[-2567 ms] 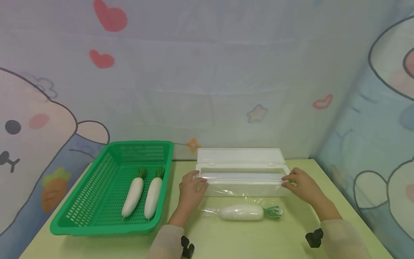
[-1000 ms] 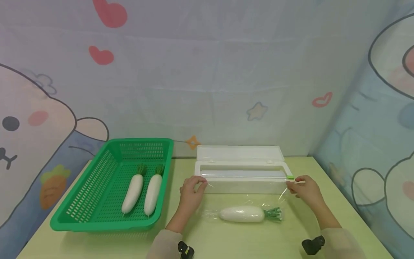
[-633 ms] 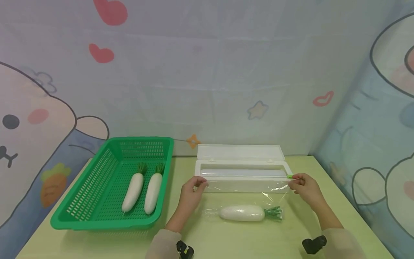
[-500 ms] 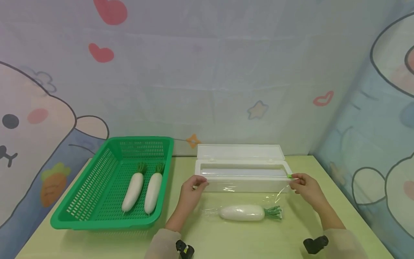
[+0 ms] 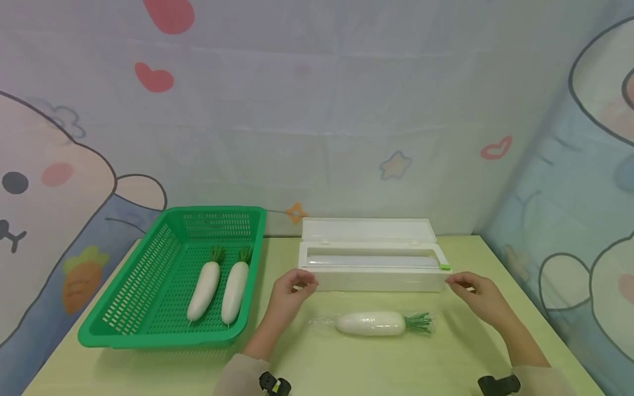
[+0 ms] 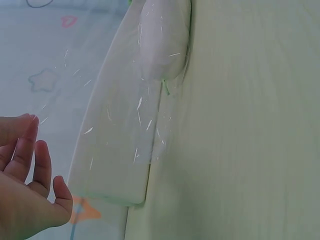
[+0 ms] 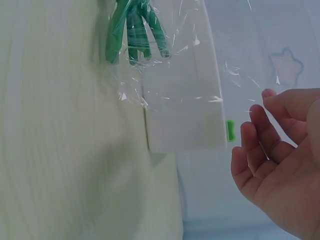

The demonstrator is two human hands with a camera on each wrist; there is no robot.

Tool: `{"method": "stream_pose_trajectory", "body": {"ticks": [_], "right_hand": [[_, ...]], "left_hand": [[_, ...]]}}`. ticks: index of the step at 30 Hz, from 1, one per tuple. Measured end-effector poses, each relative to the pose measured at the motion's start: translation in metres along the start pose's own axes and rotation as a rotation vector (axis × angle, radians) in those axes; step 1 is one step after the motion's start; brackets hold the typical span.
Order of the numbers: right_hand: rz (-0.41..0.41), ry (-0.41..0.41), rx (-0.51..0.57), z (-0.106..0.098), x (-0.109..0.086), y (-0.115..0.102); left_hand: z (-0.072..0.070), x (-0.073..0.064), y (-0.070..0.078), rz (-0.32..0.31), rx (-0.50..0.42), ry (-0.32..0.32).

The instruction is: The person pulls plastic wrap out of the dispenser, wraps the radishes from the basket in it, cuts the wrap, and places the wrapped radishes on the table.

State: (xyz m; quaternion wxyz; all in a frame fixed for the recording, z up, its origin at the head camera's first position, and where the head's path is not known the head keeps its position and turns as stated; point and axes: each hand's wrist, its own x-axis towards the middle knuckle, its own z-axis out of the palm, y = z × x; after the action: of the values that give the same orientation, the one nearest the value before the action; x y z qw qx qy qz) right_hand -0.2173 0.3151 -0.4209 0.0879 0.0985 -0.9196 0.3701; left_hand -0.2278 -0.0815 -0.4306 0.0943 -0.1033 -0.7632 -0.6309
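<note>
The left hand and right hand pinch the clear film at opposite sides, apparently keeping it spread; its near end covers the white radish, on the near side of the open box.

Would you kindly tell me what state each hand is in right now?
Left hand: closed, pinching the plastic film.
Right hand: closed, also pinching the plastic film.

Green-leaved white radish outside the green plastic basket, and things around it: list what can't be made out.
Left wrist view: green-leaved white radish, leafy end cut off by top edge.
Head view: clear plastic film, most edges too faint to trace.
Head view: pale roll in long white plastic box, underside hidden by front wall.
</note>
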Motion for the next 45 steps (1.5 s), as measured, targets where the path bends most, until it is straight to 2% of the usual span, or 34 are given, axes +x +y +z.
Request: {"method": "stream_pose_trajectory", "body": {"ticks": [7, 13, 19, 25, 30, 34, 39, 43, 45], "right_hand": [[-0.072, -0.046, 0.091, -0.002, -0.02, 0.005], [-0.128, -0.078, 0.118, -0.001, -0.037, 0.013], [-0.146, -0.146, 0.125, 0.0, -0.048, 0.022], [-0.267, -0.2, 0.116, 0.007, -0.048, 0.034], [-0.323, -0.228, 0.046, 0.016, -0.044, 0.041], [-0.329, -0.24, -0.01, 0.022, -0.04, 0.041], [-0.251, -0.276, -0.072, 0.026, -0.036, 0.034], [-0.171, -0.324, -0.083, 0.026, -0.035, 0.03], [-0.169, -0.346, -0.07, 0.025, -0.036, 0.029]], "left_hand": [[-0.008, -0.02, 0.004, -0.033, 0.061, -0.073], [-0.014, -0.037, 0.004, -0.029, 0.106, -0.194], [-0.018, -0.046, 0.001, 0.04, 0.214, -0.34], [-0.018, -0.047, 0.001, 0.101, 0.323, -0.44], [-0.013, -0.045, -0.003, 0.114, 0.489, -0.464], [-0.01, -0.043, -0.008, 0.119, 0.586, -0.459], [-0.006, -0.04, -0.012, 0.115, 0.665, -0.457], [-0.003, -0.039, -0.006, 0.061, 0.675, -0.468], [-0.003, -0.04, -0.003, 0.032, 0.657, -0.479]]}}
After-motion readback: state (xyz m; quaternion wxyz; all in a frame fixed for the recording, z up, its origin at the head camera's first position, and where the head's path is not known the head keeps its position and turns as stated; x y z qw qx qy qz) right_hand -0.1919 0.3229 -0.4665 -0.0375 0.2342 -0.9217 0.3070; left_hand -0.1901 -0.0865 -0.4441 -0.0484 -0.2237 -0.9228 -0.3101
